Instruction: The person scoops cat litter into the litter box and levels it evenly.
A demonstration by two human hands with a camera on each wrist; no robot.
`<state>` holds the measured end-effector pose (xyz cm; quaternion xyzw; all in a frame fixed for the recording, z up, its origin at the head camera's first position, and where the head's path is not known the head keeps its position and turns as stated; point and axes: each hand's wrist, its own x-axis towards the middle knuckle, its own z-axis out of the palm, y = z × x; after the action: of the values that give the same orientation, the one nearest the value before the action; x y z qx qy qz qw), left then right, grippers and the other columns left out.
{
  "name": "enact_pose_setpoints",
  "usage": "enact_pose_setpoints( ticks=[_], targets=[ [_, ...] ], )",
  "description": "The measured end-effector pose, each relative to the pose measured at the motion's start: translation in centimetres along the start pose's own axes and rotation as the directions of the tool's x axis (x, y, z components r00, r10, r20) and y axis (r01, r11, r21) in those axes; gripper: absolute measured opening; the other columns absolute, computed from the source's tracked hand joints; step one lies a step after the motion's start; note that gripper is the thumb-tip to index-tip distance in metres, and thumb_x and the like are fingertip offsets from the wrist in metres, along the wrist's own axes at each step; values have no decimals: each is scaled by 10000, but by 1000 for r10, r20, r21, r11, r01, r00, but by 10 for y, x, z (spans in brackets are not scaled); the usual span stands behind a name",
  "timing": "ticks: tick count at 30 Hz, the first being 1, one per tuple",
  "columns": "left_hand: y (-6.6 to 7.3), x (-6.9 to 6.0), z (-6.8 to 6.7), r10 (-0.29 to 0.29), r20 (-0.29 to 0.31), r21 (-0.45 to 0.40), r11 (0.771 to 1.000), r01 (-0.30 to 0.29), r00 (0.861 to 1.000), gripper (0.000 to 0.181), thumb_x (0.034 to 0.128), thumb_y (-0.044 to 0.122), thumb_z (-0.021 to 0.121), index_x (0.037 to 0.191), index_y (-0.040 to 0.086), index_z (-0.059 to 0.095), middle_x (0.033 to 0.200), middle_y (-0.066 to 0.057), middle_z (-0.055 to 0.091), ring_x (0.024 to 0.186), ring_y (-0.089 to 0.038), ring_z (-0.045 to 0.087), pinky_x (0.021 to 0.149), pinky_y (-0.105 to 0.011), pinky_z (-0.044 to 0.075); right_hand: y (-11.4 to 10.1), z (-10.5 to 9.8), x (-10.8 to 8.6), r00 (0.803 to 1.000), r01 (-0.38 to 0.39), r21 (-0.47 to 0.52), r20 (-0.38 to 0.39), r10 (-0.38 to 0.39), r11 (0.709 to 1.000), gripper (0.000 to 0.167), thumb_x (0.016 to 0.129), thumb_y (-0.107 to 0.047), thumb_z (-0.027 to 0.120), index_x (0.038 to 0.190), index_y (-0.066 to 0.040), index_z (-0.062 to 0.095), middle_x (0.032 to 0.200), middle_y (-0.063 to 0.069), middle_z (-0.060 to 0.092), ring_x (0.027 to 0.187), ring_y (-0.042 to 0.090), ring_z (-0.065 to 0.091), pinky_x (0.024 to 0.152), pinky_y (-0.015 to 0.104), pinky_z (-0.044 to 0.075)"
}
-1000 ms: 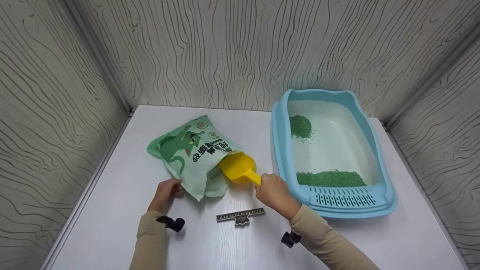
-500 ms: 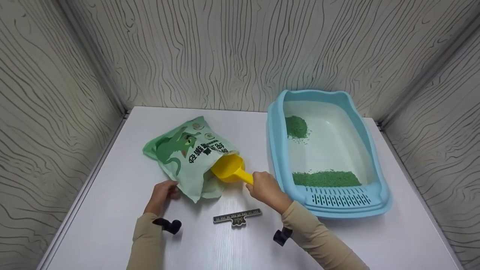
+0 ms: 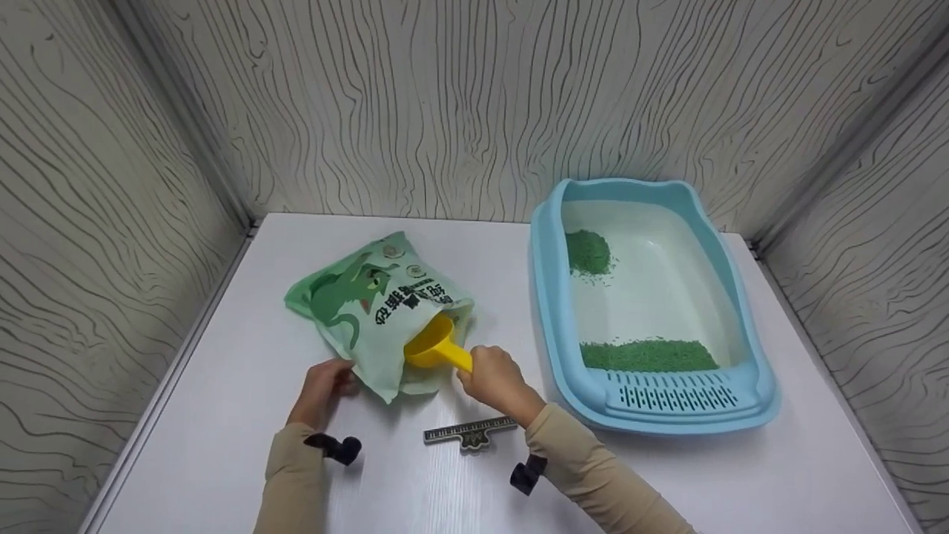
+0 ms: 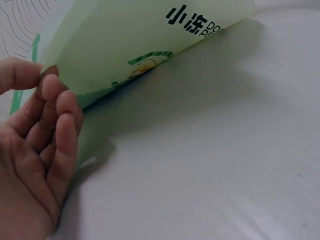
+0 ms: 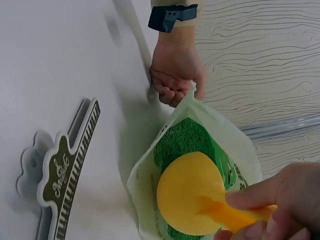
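A pale green cat litter bag (image 3: 371, 297) lies on the table with its mouth toward the person. Its edge is pinched between thumb and finger of my left hand (image 3: 324, 386), as the left wrist view shows at the bag's edge (image 4: 100, 45). My right hand (image 3: 498, 378) grips the handle of a yellow scoop (image 3: 430, 345), whose bowl is partly inside the bag's mouth. Green litter pellets (image 5: 182, 140) show inside the bag behind the scoop in the right wrist view; the bowl's inside is hidden there.
To the right stands a light blue litter box (image 3: 545, 297) with a green pellet heap (image 3: 589, 252) at its far left and a pellet strip (image 3: 649, 355) along its near end. A dark ornate clip (image 3: 472, 434) lies in front of the bag. Patterned walls (image 3: 445, 111) enclose the table.
My right hand has moved left with the scoop, pushing its bowl deeper into the bag's mouth. The left hand keeps its hold on the bag's edge.
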<state>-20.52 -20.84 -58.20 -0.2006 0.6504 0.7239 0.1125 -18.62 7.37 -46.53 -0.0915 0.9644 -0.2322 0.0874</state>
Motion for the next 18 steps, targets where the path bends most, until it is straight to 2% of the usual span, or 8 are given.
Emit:
enact_pose_setpoints(
  ticks=[10,18],
  targets=[
    [-2,-1,2,-2,0,0,1000,2,1000,192,911,121,535,727,99,587,623,33,532,602,-122,493,617,-265,442,-8,8,-5,998,-52,3,-38,52,999,236,848,-210,692,861,17,625,740,120,610,627,178,488,563,334,435],
    [2,-2,4,2,-30,70,998,0,1000,224,925,141,524,713,92,573,619,30,531,602,-125,480,638,-264,427,-9,15,-3,998,-38,24,-57,39,999,245,845,-219,697,852,15,623,730,124,616,616,179,484,551,345,426]
  ],
)
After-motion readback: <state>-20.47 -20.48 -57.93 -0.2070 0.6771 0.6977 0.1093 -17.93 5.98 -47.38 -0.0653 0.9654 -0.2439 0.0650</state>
